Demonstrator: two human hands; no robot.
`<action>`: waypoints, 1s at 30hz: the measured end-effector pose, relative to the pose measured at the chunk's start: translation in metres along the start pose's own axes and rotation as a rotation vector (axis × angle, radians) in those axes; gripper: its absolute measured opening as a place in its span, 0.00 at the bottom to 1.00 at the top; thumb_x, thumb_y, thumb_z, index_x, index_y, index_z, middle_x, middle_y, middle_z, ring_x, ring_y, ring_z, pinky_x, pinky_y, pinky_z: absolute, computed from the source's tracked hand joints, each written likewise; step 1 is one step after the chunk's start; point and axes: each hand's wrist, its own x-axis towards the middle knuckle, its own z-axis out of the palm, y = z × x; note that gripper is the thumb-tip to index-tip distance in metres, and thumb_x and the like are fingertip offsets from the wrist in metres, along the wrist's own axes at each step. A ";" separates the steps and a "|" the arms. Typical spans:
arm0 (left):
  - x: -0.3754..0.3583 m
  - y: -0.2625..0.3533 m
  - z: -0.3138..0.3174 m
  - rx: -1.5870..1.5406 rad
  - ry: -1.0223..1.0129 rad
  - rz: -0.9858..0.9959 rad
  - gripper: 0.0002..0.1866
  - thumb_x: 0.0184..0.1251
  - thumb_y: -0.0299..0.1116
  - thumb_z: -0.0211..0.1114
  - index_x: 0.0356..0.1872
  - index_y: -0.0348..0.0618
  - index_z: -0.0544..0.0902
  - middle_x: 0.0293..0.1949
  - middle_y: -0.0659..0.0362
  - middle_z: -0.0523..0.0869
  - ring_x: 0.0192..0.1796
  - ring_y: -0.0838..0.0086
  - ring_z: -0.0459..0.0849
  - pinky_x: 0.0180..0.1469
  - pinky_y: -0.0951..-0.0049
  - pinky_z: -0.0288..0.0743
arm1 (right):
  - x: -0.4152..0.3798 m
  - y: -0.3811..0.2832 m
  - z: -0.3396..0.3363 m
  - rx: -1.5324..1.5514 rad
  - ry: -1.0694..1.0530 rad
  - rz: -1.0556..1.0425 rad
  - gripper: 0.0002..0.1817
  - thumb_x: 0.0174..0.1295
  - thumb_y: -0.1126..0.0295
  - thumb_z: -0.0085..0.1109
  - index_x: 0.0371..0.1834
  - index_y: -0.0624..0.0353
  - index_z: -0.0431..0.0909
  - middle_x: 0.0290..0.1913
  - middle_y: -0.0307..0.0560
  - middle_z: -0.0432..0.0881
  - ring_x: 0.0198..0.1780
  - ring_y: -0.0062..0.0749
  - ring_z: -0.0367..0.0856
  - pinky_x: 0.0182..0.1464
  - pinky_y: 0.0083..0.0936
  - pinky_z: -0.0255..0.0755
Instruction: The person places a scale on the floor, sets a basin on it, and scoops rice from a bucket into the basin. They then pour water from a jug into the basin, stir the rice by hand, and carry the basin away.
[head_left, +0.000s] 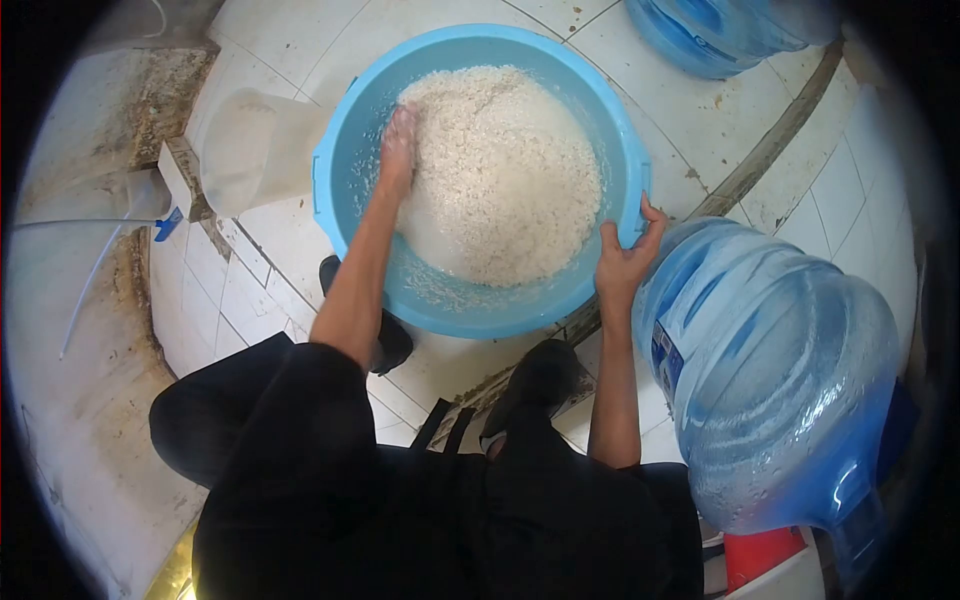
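A wide light-blue plastic basin (482, 318) stands on the tiled floor in front of me. It holds a big heap of wet white rice (500, 175), with cloudy water at the lower left of the heap. My left hand (399, 145) reaches inside the basin at the left edge of the rice. Its fingers look stretched out, flat against the grains, with the tips partly hidden. At the basin's right side, my right hand (628, 255) grips the rim, thumb on the inner side and fingers round the outside.
A large clear blue water bottle (780, 380) lies close to my right arm. Another blue bottle (690, 40) is at the top right. On the left are a translucent bucket (255, 150) and a thin hose with a blue fitting (168, 224). My shoes flank the basin's near side.
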 end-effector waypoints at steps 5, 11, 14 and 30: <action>0.053 0.033 0.013 -0.175 -0.434 -0.171 0.47 0.64 0.66 0.57 0.74 0.40 0.62 0.74 0.50 0.63 0.74 0.54 0.63 0.75 0.62 0.53 | -0.007 -0.002 0.003 0.010 -0.017 0.063 0.24 0.53 0.83 0.58 0.55 0.64 0.66 0.58 0.58 0.73 0.57 0.37 0.72 0.62 0.32 0.64; 0.044 0.045 0.066 0.079 -1.075 -0.027 0.39 0.65 0.67 0.52 0.74 0.62 0.65 0.77 0.57 0.58 0.78 0.56 0.56 0.78 0.54 0.48 | -0.004 -0.003 0.005 -0.051 0.022 -0.011 0.25 0.52 0.82 0.58 0.56 0.65 0.66 0.52 0.53 0.73 0.54 0.37 0.73 0.61 0.32 0.65; 0.000 0.049 0.070 0.328 -1.148 0.103 0.46 0.54 0.72 0.62 0.69 0.52 0.73 0.75 0.49 0.61 0.76 0.53 0.59 0.76 0.50 0.49 | -0.006 -0.002 0.004 -0.020 0.030 0.045 0.25 0.52 0.82 0.58 0.56 0.65 0.66 0.53 0.53 0.74 0.53 0.37 0.74 0.60 0.31 0.65; 0.035 0.012 0.025 -0.388 -0.286 -0.298 0.47 0.65 0.66 0.57 0.75 0.41 0.60 0.74 0.50 0.63 0.75 0.61 0.60 0.74 0.61 0.56 | -0.007 -0.002 0.004 -0.029 0.030 0.029 0.26 0.52 0.82 0.58 0.56 0.63 0.65 0.52 0.53 0.73 0.53 0.35 0.72 0.59 0.32 0.66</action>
